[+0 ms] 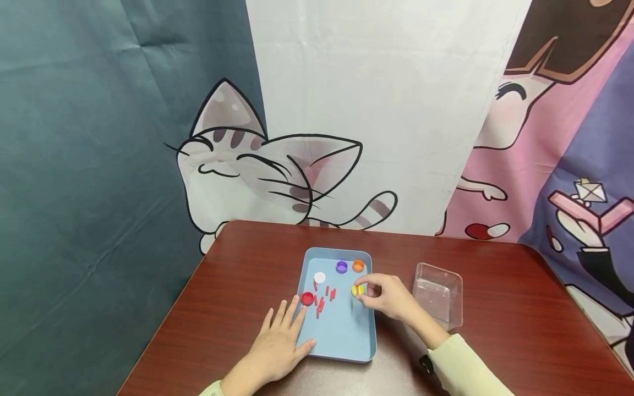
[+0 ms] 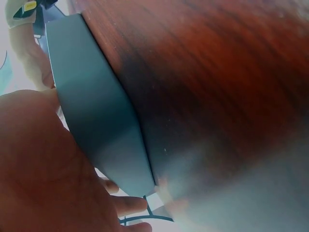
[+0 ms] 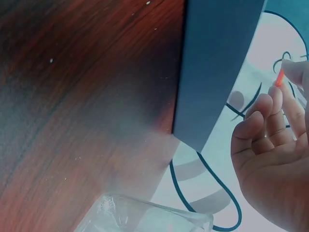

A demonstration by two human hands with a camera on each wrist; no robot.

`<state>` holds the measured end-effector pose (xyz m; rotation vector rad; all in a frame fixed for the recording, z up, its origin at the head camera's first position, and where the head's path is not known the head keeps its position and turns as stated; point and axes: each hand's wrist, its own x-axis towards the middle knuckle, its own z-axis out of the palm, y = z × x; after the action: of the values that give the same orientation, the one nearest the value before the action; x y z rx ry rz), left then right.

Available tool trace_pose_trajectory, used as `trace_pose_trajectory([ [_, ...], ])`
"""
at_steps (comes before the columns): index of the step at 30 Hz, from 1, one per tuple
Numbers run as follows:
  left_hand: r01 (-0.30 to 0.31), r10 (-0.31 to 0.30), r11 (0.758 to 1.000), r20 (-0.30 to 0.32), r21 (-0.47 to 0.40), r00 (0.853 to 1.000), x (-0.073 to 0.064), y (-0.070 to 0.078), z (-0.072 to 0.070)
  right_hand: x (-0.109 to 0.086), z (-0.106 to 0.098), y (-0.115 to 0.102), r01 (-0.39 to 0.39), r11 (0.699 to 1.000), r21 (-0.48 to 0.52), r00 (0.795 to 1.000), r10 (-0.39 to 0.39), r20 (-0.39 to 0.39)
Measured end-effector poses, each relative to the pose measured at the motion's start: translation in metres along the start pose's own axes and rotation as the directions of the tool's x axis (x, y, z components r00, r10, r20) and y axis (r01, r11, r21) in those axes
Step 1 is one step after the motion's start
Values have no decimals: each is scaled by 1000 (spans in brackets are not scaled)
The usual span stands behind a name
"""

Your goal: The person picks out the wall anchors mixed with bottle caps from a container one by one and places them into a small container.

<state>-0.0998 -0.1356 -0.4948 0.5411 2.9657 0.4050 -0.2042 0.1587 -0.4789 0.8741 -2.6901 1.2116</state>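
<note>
My right hand (image 1: 388, 297) pinches a small red stick (image 3: 279, 77) between thumb and fingertip. In the head view the stick overlaps a round yellow cap (image 1: 354, 290) near the right side of the blue tray (image 1: 342, 341). My left hand (image 1: 277, 341) lies with fingers spread at the tray's left edge, fingertips close to a red cap (image 1: 307, 298). Several more red sticks (image 1: 322, 304) are scattered beside that cap. A white cap (image 1: 320, 278) sits just above them, while a purple cap (image 1: 341, 267) and an orange cap (image 1: 358, 265) stand at the tray's far end.
A clear plastic box (image 1: 438, 297) stands on the brown table (image 1: 238, 275) to the right of the tray, partly behind my right forearm. Behind the table's far edge hangs a cloth backdrop (image 1: 396, 110) with cartoon pictures.
</note>
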Motion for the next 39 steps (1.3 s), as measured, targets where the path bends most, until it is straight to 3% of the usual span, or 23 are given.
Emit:
trace_pose_trajectory([
  [12, 6, -6, 1000, 4, -21, 1000, -2, -1, 2, -11, -18, -6, 7, 998, 70, 995, 0, -103],
  [24, 4, -4, 1000, -3, -20, 1000, -2, 0, -1, -24, -38, -3, -120, 987, 104, 987, 130, -90],
  [29, 0, 0, 1000, 3, -29, 1000, -2, -1, -1, -30, -46, 0, -109, 987, 115, 987, 121, -103],
  [39, 3, -3, 999, 0, -38, 1000, -1, -2, 2, -41, -68, 14, -42, 999, 8, 984, 43, -173],
])
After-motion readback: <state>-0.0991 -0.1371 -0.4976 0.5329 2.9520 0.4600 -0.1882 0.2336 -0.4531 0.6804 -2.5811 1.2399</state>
